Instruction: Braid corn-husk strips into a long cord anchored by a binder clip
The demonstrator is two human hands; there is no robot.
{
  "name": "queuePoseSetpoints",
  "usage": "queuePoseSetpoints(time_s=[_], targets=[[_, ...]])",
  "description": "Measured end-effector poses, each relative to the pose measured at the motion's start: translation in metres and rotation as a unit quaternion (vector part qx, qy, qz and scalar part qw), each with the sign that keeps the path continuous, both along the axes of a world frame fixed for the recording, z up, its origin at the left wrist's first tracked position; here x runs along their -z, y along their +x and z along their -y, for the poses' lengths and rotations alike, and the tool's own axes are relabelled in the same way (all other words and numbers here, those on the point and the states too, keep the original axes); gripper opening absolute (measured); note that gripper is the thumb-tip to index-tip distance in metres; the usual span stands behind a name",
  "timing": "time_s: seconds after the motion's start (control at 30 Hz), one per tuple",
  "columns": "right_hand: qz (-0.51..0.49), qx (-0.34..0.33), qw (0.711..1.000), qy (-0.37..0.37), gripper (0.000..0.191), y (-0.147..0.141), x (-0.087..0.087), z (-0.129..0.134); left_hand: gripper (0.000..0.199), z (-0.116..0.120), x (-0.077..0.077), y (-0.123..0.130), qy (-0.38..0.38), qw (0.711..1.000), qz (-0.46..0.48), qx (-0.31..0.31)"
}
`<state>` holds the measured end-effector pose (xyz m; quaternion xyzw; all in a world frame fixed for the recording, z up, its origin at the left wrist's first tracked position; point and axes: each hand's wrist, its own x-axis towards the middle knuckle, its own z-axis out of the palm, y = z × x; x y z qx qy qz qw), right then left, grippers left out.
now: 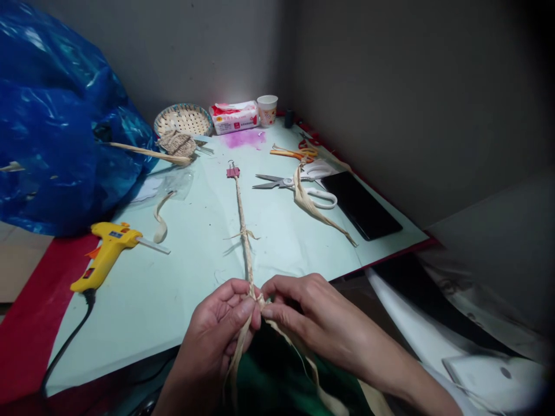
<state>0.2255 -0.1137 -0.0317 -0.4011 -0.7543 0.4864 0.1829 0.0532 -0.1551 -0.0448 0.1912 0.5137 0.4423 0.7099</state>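
Braided cord [242,214] between yellow glue gun [106,248] and white-handled scissors [288,182]

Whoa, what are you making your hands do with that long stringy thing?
The left hand pinches the near end of a braided-looking straw cord, and the right hand pinches pale strips right beside it. Loose ends hang down below both hands. A pink binder clip grips the cord's far end. White-handled scissors lie open to the right, and a yellow glue gun lies on the left.
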Motion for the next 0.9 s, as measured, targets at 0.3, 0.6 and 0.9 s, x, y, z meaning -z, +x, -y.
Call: queuePoseSetpoints(time_s=[0.3,0.6,0.9], targets=[[0.078,-0.045,0.994,0.058,0.027,-0.005,-0.015,-0.004,0.030,0.000,-0.001,0.001,0.000,0.995,-0.104,0.008],[0.111,0.015,0.990,0.091,0.020,-0.011,-0.014,0.006,0.025,0.001,-0.002,0.008,0.018,0.993,-0.119,-0.017],[0.082,0.045,0.993,0.075,0.021,-0.008,-0.004,0.015,0.025,0.000,-0.007,0.013,0.025,0.992,-0.124,-0.005]])
